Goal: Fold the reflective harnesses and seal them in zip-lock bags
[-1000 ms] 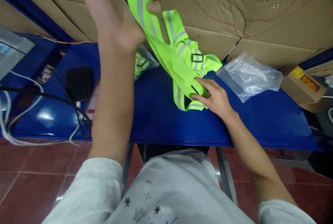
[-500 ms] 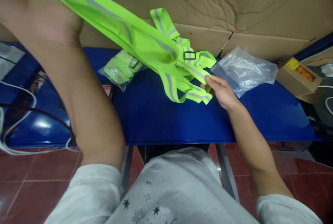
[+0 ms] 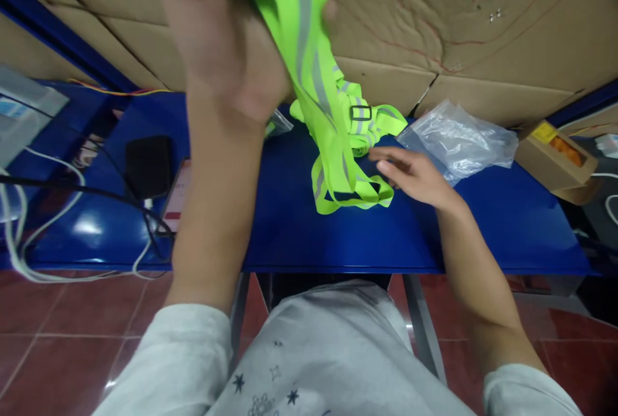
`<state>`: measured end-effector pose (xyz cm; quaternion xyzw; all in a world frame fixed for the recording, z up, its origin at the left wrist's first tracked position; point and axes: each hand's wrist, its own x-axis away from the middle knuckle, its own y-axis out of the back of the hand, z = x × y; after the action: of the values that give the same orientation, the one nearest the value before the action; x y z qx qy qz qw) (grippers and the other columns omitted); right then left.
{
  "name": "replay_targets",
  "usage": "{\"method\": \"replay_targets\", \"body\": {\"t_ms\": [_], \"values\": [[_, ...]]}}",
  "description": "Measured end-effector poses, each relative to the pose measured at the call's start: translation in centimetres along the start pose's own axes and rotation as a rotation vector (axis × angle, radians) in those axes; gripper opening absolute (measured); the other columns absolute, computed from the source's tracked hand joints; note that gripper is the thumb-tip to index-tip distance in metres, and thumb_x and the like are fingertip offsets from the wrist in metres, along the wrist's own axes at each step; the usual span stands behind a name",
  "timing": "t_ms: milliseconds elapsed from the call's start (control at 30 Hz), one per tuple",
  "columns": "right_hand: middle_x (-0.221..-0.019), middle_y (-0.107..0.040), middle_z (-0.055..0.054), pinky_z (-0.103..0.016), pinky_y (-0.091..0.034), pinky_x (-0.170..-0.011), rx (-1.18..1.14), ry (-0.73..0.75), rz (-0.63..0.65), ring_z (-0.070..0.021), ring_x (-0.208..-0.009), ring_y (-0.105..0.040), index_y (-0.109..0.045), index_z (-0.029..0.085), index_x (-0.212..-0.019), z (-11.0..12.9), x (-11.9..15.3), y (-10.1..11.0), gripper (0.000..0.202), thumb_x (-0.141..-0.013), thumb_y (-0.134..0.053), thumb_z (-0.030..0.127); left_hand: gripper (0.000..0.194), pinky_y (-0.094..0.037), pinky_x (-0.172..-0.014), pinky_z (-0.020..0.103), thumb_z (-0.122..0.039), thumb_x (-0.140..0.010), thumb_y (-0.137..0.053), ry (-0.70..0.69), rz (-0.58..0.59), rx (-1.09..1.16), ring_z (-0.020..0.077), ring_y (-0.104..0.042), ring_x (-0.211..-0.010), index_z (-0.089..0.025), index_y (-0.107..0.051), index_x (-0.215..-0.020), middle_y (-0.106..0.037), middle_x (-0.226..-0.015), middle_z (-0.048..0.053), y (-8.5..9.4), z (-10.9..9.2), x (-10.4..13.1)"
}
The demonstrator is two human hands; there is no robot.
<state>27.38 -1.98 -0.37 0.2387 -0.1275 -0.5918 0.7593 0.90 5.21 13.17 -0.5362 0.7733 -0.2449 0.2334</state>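
Note:
A neon-yellow reflective harness (image 3: 321, 91) of straps with grey stripes hangs from my left hand (image 3: 246, 55), which is raised close to the camera and closed around its upper end. The lower straps fold and loop on the blue table, with a black buckle (image 3: 360, 113) among them. My right hand (image 3: 415, 174) is just right of the loops, fingers stretched out and thumb apart, holding nothing. Behind my left wrist, only a corner of a bagged neon bundle (image 3: 280, 123) shows.
A crumpled clear plastic bag (image 3: 463, 139) lies right of the straps, beside an open cardboard box (image 3: 555, 161) with something orange inside. Left of my forearm are a black power bank (image 3: 149, 166), a phone (image 3: 178, 200) and tangled cables (image 3: 29, 252). Cardboard (image 3: 386, 23) lines the back.
My left hand has swung right with the harness, which now hangs more steeply. My right hand has let go of the strap end. The bagged bundle is now mostly covered by my left arm.

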Motion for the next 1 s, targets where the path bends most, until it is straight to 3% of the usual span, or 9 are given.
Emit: {"method": "replay_targets", "body": {"t_ms": [67,133,200,300,400,500,567,767,1000], "values": [[-0.125,-0.078,-0.008,-0.031,-0.055,-0.062,-0.041,0.154,-0.170,-0.0179,-0.080,-0.070,-0.067,0.030,-0.141,2.7,-0.6,0.9,0.061,-0.095,-0.064,0.070,0.067,-0.056,-0.068,0.019,-0.020,-0.108,-0.005,-0.100,0.084,-0.065,0.0180,-0.078,-0.104,-0.010,-0.066,-0.083,-0.071,-0.085,0.004,-0.9,1.2,0.4],[-0.133,-0.074,-0.007,-0.036,-0.060,-0.076,-0.191,0.342,-0.284,-0.0223,-0.101,-0.073,-0.065,0.033,-0.144,6.0,-1.5,1.7,0.068,-0.093,-0.058,0.078,0.046,-0.061,-0.075,0.024,0.000,-0.098,-0.028,-0.092,0.229,-0.182,0.0218,-0.078,-0.105,-0.011,-0.068,-0.076,-0.075,-0.086,0.005,-1.0,2.3,0.6],[-0.145,-0.068,-0.004,-0.041,-0.060,-0.098,-0.215,0.478,-0.340,-0.0266,-0.124,-0.069,-0.067,0.032,-0.141,9.2,-2.4,2.4,0.070,-0.090,-0.060,0.080,0.044,-0.064,-0.084,0.028,0.008,-0.089,-0.036,-0.067,0.345,-0.222,0.0227,-0.078,-0.107,-0.012,-0.070,-0.071,-0.075,-0.082,0.002,-0.8,3.2,0.8],[-0.145,-0.066,0.004,-0.039,-0.058,-0.111,-0.123,0.555,-0.338,-0.0242,-0.135,-0.064,-0.070,0.038,-0.131,11.8,-3.7,3.4,0.044,-0.092,-0.076,0.057,0.039,-0.065,-0.089,0.031,0.006,-0.091,-0.045,-0.051,0.433,-0.224,0.0243,-0.078,-0.111,-0.012,-0.079,-0.085,-0.078,-0.087,0.001,-0.5,3.7,0.9],[-0.136,-0.070,0.007,-0.038,-0.062,-0.104,-0.109,0.546,-0.309,-0.0247,-0.131,-0.067,-0.073,0.046,-0.124,11.8,-4.6,4.2,0.041,-0.085,-0.083,0.055,0.025,-0.064,-0.094,0.037,-0.001,-0.090,-0.059,-0.003,0.475,-0.262,0.0289,-0.079,-0.108,-0.013,-0.080,-0.097,-0.081,-0.098,0.005,-0.3,3.9,0.9],[-0.104,-0.077,0.001,-0.041,-0.064,-0.086,-0.060,0.470,-0.297,-0.0265,-0.101,-0.075,-0.079,0.038,-0.105,11.2,-5.0,4.3,0.031,-0.081,-0.087,0.055,0.026,-0.063,-0.100,0.040,0.001,-0.089,-0.058,0.087,0.451,-0.232,0.0271,-0.081,-0.103,-0.015,-0.077,-0.097,-0.082,-0.098,0.003,-0.4,4.7,0.4],[-0.091,-0.073,0.001,-0.039,-0.063,-0.082,-0.017,0.474,-0.385,-0.0237,-0.092,-0.073,-0.077,0.031,-0.098,11.1,-5.0,4.1,0.028,-0.082,-0.087,0.053,0.029,-0.063,-0.101,0.039,0.001,-0.091,-0.052,0.124,0.423,-0.172,0.0241,-0.081,-0.101,-0.014,-0.076,-0.099,-0.082,-0.096,0.002,-0.4,5.7,-0.1],[-0.090,-0.064,0.004,-0.032,-0.057,-0.096,0.147,0.626,-0.734,-0.0187,-0.106,-0.071,-0.072,0.027,-0.096,11.6,-5.2,3.9,0.025,-0.091,-0.080,0.051,0.022,-0.064,-0.091,0.036,-0.030,-0.100,-0.067,0.233,0.530,-0.107,0.0256,-0.081,-0.102,-0.017,-0.073,-0.116,-0.082,-0.109,0.010,-0.2,8.6,-0.7],[-0.087,-0.063,0.002,-0.032,-0.059,-0.087,0.134,0.577,-0.714,-0.0166,-0.094,-0.069,-0.069,0.023,-0.097,10.9,-5.4,4.0,0.031,-0.092,-0.078,0.053,0.033,-0.064,-0.096,0.041,-0.038,-0.089,-0.082,0.238,0.445,-0.292,0.0282,-0.079,-0.108,-0.015,-0.077,-0.113,-0.081,-0.114,0.011,-0.3,10.8,-0.4]]}}
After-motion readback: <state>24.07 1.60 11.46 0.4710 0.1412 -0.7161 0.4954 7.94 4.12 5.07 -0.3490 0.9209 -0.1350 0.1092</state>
